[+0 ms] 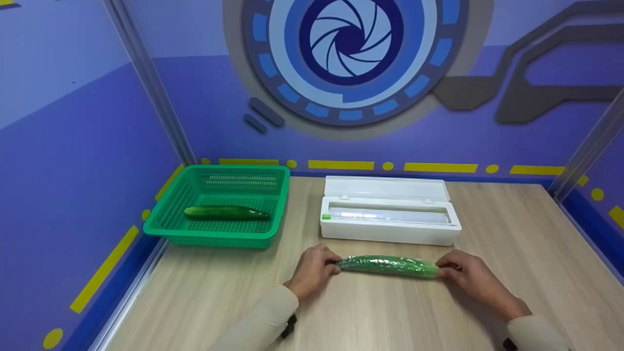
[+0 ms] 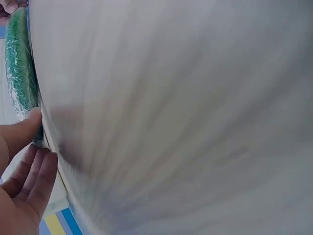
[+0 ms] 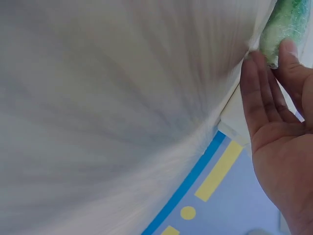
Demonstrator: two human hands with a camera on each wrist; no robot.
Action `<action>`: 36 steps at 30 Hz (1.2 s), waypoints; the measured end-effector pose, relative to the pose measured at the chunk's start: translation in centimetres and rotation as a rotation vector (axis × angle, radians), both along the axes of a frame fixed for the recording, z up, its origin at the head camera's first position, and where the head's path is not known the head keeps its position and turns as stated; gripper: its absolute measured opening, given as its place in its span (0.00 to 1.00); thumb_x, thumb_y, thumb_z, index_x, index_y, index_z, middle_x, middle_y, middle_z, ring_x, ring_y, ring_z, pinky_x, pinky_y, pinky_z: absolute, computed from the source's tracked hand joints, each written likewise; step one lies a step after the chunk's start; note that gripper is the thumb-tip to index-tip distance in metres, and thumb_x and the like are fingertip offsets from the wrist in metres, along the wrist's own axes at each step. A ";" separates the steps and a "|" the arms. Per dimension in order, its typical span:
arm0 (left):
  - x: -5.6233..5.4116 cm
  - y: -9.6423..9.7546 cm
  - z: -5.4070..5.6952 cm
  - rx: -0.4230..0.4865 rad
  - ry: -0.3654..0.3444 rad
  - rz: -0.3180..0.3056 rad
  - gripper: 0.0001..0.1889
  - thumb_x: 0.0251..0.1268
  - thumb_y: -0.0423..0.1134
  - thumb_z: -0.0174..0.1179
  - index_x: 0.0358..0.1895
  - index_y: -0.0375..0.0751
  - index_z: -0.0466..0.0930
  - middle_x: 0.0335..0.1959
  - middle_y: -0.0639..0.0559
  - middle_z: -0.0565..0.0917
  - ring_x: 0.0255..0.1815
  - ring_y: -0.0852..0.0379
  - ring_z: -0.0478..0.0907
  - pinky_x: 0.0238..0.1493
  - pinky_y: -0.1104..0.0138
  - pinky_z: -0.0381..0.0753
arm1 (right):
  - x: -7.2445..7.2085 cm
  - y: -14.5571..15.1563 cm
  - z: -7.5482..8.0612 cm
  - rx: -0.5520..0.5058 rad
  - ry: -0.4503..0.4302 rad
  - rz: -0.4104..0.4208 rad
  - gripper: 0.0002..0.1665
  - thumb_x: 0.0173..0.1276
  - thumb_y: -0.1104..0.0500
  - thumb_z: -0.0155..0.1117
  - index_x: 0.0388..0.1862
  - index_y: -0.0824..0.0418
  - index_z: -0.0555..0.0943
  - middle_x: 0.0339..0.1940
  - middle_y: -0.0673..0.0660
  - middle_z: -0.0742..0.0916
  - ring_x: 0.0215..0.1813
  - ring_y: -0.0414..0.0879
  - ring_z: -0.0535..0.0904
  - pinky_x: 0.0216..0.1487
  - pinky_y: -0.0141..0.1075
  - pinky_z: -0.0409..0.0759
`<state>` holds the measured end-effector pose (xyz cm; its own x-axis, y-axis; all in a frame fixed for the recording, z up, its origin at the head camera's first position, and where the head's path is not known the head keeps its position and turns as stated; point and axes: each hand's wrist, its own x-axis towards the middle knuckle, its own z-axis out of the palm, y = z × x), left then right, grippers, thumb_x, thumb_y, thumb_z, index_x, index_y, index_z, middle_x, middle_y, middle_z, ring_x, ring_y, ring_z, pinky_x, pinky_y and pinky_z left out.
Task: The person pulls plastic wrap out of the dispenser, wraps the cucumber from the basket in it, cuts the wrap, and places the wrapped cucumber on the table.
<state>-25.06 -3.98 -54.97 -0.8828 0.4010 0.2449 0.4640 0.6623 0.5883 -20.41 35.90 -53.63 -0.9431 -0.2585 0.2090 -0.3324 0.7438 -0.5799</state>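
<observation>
Partitioned booth [image 1: 58, 195] resembling an exhibition stand — blue-violet printed panels [image 1: 204, 112] run along the back, left and right edges of a wood-grain work surface [image 1: 370, 312]; metal posts [image 1: 146, 83] rise near its two back corners, and a large lens-shutter graphic [image 1: 350, 40] dominates the panel behind the back edge.

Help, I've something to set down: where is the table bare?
Bare: the pale wooden table right of the white rectangular box; a narrow strip between box and green plastic basket; the front, between beige sleeves. Crowded: before the box, where left hand and right hand hold the film-wrapped green cucumber.
</observation>
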 end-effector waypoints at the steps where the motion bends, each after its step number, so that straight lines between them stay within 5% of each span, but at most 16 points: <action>1: -0.1 0.0 0.0 0.006 0.012 -0.008 0.09 0.61 0.34 0.78 0.45 0.43 0.95 0.36 0.60 0.85 0.39 0.66 0.80 0.43 0.69 0.80 | 0.0 0.0 0.0 0.002 0.005 0.000 0.05 0.71 0.63 0.74 0.43 0.55 0.88 0.41 0.45 0.87 0.43 0.38 0.81 0.45 0.37 0.82; 8: -0.3 -0.4 0.0 0.095 -0.005 -0.032 0.06 0.62 0.30 0.76 0.41 0.41 0.92 0.36 0.57 0.90 0.40 0.65 0.83 0.46 0.66 0.83 | -0.4 -0.5 0.3 -0.065 -0.093 -0.011 0.17 0.64 0.64 0.80 0.48 0.59 0.84 0.42 0.49 0.88 0.45 0.45 0.85 0.46 0.37 0.84; 17: -0.5 0.0 0.6 0.101 -0.038 -0.042 0.04 0.64 0.29 0.74 0.39 0.41 0.93 0.35 0.58 0.91 0.39 0.66 0.84 0.46 0.65 0.84 | -0.4 -0.1 0.4 -0.014 -0.074 -0.042 0.10 0.66 0.63 0.79 0.41 0.52 0.86 0.39 0.44 0.87 0.42 0.40 0.81 0.45 0.35 0.81; 36: 0.3 2.0 0.6 0.140 -0.111 -0.034 0.04 0.59 0.31 0.79 0.36 0.43 0.95 0.32 0.61 0.91 0.36 0.69 0.83 0.41 0.71 0.82 | 0.4 2.1 0.1 -0.015 -0.095 -0.068 0.12 0.63 0.63 0.81 0.43 0.54 0.87 0.40 0.46 0.89 0.43 0.40 0.84 0.46 0.35 0.83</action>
<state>-24.80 -1.96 -54.34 -0.8940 0.4000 0.2018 0.4116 0.5553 0.7226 -20.00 37.99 -53.55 -0.9741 -0.1907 0.1214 -0.2246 0.7541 -0.6172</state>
